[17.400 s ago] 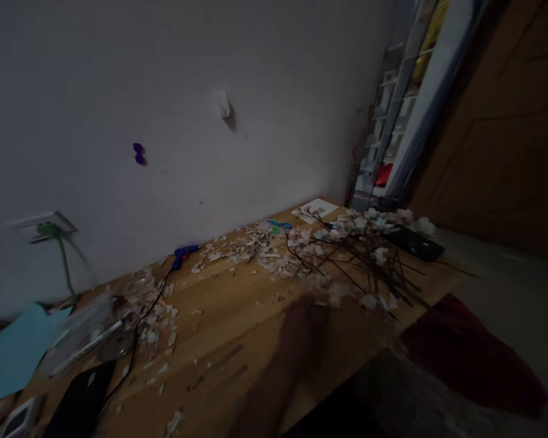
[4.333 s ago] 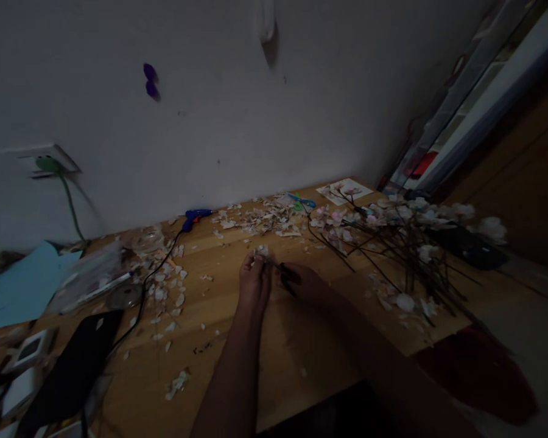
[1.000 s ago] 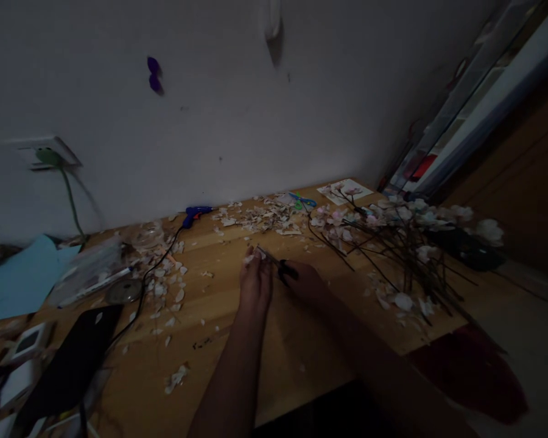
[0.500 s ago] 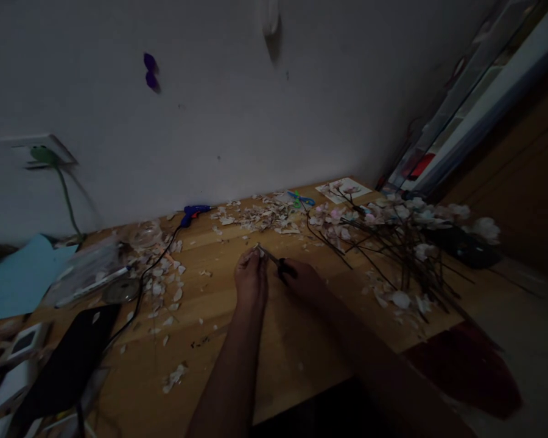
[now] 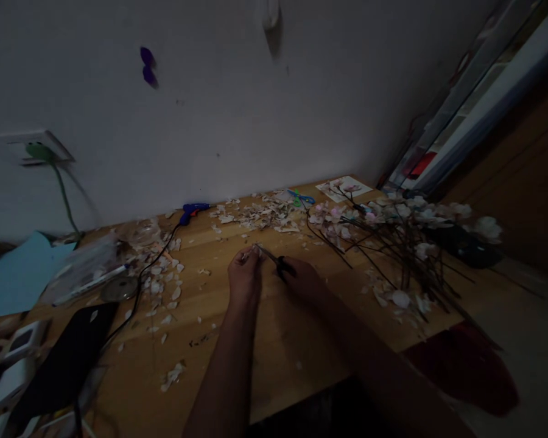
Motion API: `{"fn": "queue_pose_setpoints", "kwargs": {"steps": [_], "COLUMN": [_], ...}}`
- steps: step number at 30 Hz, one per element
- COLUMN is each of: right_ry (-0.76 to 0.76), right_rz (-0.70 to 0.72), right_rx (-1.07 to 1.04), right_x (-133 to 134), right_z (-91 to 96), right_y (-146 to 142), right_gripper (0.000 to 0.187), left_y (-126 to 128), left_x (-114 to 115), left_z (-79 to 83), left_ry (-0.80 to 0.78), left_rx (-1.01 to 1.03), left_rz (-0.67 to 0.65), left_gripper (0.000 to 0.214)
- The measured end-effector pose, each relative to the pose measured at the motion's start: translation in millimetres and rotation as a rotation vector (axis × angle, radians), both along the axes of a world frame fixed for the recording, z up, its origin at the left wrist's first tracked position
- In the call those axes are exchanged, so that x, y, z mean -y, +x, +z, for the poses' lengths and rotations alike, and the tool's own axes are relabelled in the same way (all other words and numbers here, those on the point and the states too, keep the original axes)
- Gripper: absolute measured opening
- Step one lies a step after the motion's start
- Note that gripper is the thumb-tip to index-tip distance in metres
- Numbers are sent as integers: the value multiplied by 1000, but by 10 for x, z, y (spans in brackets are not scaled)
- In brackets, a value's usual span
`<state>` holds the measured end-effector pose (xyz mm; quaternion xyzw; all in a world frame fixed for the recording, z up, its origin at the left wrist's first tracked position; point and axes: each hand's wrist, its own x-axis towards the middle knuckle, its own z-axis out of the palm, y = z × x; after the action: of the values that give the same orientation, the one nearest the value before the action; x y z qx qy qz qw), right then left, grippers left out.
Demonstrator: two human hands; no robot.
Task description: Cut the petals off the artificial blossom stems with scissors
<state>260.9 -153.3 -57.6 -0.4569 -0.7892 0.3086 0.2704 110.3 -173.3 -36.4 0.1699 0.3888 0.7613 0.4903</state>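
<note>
Scissors in right hand and petal pinched in left hand have drifted leftward.

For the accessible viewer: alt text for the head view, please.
In dim light, the left hand pinches a small pale scrap while the right hand holds black-handled scissors to it, above a wooden table. Petal scraps litter the table, with a blue glue gun near the wall and flowering branches at right.
</note>
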Motion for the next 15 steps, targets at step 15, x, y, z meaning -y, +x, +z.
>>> {"fn": "queue_pose_setpoints", "kwargs": {"steps": [15], "right_ry": [1], "right_rz": [10], "right_rx": [14], "right_x": [13], "right_z": [26], "right_y": [-2], "right_gripper": [13], "left_y": [-24], "left_x": [69], "left_z": [104], "left_ry": [-67], "left_rx": [267], "left_rz": [-188], "left_gripper": [19]}}
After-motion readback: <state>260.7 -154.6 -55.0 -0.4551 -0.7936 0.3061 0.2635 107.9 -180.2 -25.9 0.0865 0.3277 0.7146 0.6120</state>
